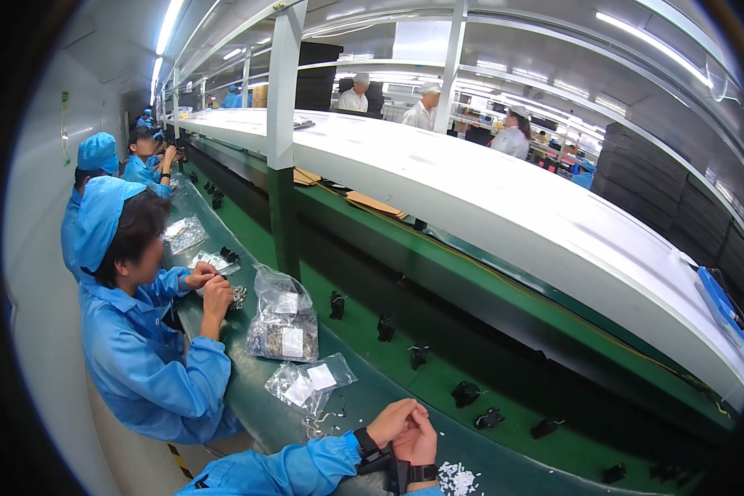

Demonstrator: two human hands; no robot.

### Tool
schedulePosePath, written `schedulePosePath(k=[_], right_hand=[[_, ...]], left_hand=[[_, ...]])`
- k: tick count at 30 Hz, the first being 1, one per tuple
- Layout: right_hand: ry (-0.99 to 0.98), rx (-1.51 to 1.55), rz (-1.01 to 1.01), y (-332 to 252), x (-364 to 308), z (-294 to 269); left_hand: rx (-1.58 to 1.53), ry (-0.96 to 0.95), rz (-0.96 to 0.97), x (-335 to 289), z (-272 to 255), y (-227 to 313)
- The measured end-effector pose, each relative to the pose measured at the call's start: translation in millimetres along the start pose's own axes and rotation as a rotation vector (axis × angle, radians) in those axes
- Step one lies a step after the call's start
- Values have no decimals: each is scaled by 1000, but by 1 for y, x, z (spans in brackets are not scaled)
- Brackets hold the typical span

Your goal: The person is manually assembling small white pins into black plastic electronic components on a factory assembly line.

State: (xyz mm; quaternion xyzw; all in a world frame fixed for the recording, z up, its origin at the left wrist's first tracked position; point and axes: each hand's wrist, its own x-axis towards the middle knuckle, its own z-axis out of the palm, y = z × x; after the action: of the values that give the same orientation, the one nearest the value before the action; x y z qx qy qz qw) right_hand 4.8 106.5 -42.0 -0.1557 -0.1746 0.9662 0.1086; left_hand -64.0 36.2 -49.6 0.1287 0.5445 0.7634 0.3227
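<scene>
My left hand and my right hand are brought together over the near edge of the green bench. The fingers of both are curled in and touching. Whatever lies between them is hidden. Black bands circle both wrists. Beside my right wrist lies a heap of small white pieces. To the left of my hands, a flat clear plastic bag with white labels rests on the bench, with a few small loose parts in front of it.
A full clear bag of small parts stands farther left. Small black parts sit spaced along the green belt. A long white shelf on posts rises beyond. A co-worker in blue handles small parts at my left.
</scene>
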Motion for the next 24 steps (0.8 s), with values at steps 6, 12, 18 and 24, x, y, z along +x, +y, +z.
schedulePosePath(k=[6, 12, 18, 24], right_hand=[[-33, 11, 29, -1, 4, -6], [-29, -17, 18, -1, 9, -8], [-85, 32, 51, 0, 10, -16], [-121, 34, 53, -1, 11, -15]], left_hand=[[41, 38, -9, -5, 4, 10], [59, 47, 7, -5, 6, 13], [48, 49, -21, -4, 5, 9], [41, 39, 2, -2, 3, 9]])
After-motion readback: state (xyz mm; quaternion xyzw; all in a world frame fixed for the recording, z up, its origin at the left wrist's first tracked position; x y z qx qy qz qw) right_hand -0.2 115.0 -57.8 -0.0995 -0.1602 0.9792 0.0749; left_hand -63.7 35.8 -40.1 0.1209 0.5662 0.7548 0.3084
